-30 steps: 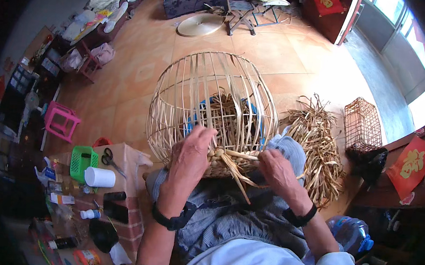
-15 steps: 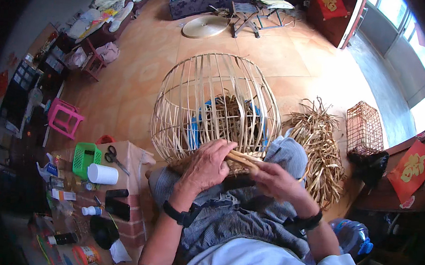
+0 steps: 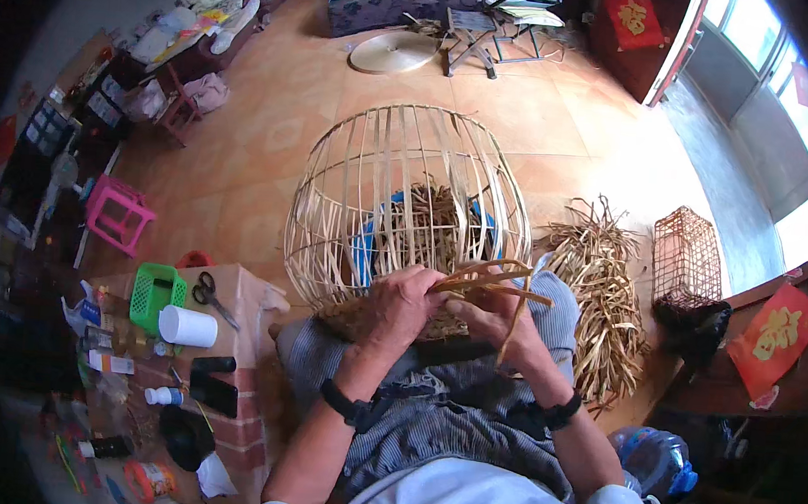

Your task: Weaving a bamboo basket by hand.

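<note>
A large round basket frame [image 3: 313, 166] of pale thin ribs rests against my lap, its lower end closely woven. Several brown dried plant strips [image 3: 505, 276] stick out to the right from between my hands, one hanging down. My left hand [image 3: 402, 303] is closed on the strips at the basket's near edge, knuckles up. Just right of it, my right hand [image 3: 491, 320] is closed too, thumb toward the left hand, with strips crossing over its fingers. The fingertips of both hands are partly hidden.
Loose dried strips [image 3: 596, 312] lie heaped on the floor at right, near a wire-like open basket [image 3: 688, 256] and a water jug [image 3: 649, 456]. A blue tub [image 3: 362, 249] of strips shows through the ribs. At left, a table [image 3: 253, 335] carries scissors [image 3: 213, 297] and a green basket [image 3: 155, 298].
My right hand has drawn in toward the left and turned. The strips' ends now fan out to the right above it. My left hand stays nearly in place.
</note>
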{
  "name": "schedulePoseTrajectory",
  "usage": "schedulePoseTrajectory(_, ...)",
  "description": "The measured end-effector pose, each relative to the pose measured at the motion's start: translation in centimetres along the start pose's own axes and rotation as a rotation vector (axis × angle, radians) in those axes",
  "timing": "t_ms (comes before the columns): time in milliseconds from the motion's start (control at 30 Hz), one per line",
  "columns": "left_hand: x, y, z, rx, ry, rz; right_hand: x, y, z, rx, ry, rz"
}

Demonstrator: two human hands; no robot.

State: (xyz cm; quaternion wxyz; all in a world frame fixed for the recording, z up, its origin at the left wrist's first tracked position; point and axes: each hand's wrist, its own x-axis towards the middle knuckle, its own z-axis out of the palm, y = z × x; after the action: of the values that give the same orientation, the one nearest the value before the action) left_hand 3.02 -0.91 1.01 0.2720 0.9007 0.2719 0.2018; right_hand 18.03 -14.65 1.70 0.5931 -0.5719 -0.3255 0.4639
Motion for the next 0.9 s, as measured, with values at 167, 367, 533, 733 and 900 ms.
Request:
schedulePoseTrajectory(167, 0.0, 0.8, 0.1, 0.006, 0.047, 0.037, 3.9, -0.5, -0.7, 0.049, 0.095, -0.044)
schedulePoseTrajectory(367, -1.9, 0.7, 2.4, 0.408, 0.091, 0.187, 6.1, -1.2, -1.2, 0.201, 0.070, -0.099)
schedulePoseTrajectory(533, -1.5, 1.6, 3.2, 0.588, -0.027, 0.119, 7.7, -1.0, -2.1, -0.448, -0.027, -0.408)
schedulePoseTrajectory(733, -1.8, 1.6, 3.8, 0.750, -0.049, 0.122, 8.3, -0.8, -1.1, -1.108, 0.023, -0.446)
schedulePoseTrajectory(900, -1.7, 1.9, 4.3, 0.744, -0.052, 0.059, 7.9, -0.8, 0.6, -1.117, 0.122, -0.522)
